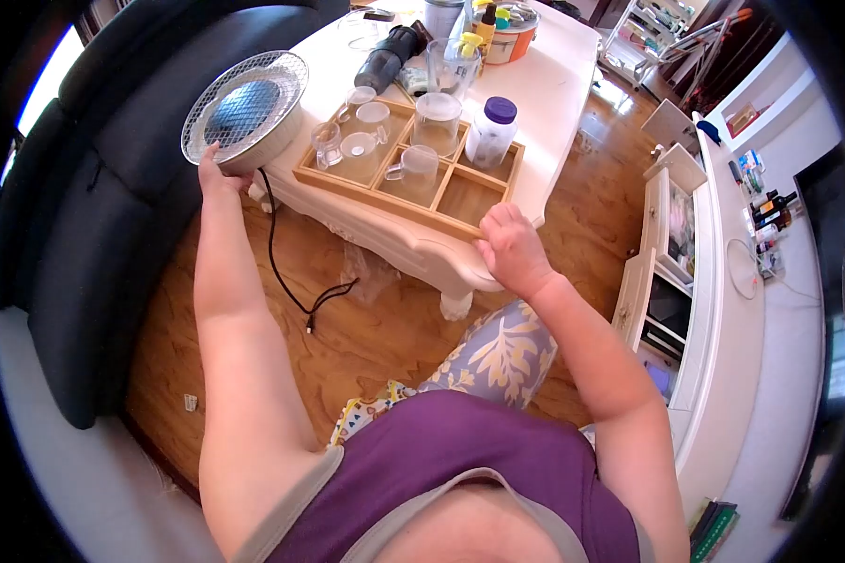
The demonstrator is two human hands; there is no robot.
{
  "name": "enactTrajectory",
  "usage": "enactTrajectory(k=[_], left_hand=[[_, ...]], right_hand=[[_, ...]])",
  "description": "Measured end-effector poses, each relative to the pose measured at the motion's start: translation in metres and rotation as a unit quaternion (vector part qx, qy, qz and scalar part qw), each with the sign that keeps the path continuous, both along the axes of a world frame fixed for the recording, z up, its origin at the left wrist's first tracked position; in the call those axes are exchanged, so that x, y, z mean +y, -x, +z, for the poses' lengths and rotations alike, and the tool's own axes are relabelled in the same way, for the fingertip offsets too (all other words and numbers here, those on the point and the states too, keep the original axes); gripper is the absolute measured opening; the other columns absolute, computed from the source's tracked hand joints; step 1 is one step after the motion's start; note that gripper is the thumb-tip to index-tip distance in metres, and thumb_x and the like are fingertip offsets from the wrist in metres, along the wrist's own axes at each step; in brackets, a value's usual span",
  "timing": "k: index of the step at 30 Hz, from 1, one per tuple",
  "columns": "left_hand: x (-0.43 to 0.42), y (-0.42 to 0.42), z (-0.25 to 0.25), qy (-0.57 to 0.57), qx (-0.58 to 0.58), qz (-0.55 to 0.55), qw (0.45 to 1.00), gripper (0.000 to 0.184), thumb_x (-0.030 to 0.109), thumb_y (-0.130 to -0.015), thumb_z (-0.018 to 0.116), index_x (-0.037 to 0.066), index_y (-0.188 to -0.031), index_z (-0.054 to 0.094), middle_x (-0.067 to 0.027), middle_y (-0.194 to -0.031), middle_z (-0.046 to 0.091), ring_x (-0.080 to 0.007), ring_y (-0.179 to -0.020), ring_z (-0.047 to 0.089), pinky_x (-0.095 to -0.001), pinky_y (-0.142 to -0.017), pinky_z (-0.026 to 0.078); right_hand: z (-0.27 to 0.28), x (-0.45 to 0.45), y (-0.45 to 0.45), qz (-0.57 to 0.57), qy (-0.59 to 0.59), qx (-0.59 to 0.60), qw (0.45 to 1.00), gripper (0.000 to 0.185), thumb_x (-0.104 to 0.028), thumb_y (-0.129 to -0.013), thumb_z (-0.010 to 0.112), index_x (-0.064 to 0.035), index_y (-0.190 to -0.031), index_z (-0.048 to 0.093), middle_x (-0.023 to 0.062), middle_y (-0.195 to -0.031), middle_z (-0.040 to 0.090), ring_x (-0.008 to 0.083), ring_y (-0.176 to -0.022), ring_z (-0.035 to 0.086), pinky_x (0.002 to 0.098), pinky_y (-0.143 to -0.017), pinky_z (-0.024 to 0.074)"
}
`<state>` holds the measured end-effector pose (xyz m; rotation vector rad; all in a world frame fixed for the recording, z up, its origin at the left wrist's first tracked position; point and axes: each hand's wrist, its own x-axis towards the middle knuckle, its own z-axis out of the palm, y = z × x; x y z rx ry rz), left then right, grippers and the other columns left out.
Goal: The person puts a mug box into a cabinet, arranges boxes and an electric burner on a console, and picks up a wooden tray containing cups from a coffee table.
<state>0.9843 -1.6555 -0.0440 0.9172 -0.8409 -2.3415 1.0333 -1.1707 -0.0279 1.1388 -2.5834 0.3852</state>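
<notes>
My left hand (218, 176) grips the near edge of a round white appliance with a wire-mesh top (270, 80), thumb on the rim and fingers partly hidden underneath. The appliance is at the table's left corner; a black cord (274, 239) hangs below it to the floor. My right hand (514, 246) is closed on the near right corner of a wooden divided tray (399, 208). In the tray stand several glass mugs (413, 169), a clear glass jar (437, 122) and a white bottle with a purple lid (491, 131).
Behind the tray on the white table (556, 113) are a dark bottle (390, 58), a glass pitcher (453, 66) and an orange-white tub (514, 36). A dark sofa (113, 141) lines the left. On the right stands a white cabinet (662, 220) with drawers pulled out.
</notes>
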Motion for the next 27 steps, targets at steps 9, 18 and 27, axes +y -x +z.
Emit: enactTrajectory(k=[9,18,27], left_hand=[[0.001,-0.016,-0.025,0.002,0.083,0.008,0.996,0.065,0.027,-0.075,0.058,0.010,-0.132,0.032,-0.0162,-0.134,0.036,-0.0371,-0.122,0.036,-0.0595,-0.092,0.032],[0.011,-0.061,-0.060,-0.020,0.199,0.034,0.979,0.068,0.028,-0.072,0.058,0.010,-0.133,0.033,-0.0152,-0.134,0.037,-0.0384,-0.120,0.036,-0.0624,-0.093,0.031],[0.020,-0.117,-0.018,-0.014,0.264,0.033,0.964,0.065,0.028,-0.074,0.055,0.011,-0.133,0.034,-0.0154,-0.133,0.038,-0.0405,-0.122,0.035,-0.0642,-0.093,0.031]], right_hand=[[0.001,-0.001,-0.003,-0.018,-0.008,-0.015,1.000,0.017,-0.014,-0.072,0.064,-0.0061,-0.082,0.052,0.0087,-0.092,0.049,0.0257,-0.096,0.046,0.0353,-0.079,0.0430],[-0.004,-0.003,-0.001,-0.009,-0.009,0.009,1.000,0.018,-0.014,-0.071,0.063,-0.0054,-0.082,0.052,0.0100,-0.091,0.049,0.0270,-0.096,0.046,0.0355,-0.080,0.0428],[-0.003,-0.004,-0.001,-0.012,-0.015,0.003,1.000,0.017,-0.013,-0.071,0.063,-0.0050,-0.081,0.051,0.0111,-0.090,0.050,0.0277,-0.095,0.046,0.0350,-0.082,0.0417]])
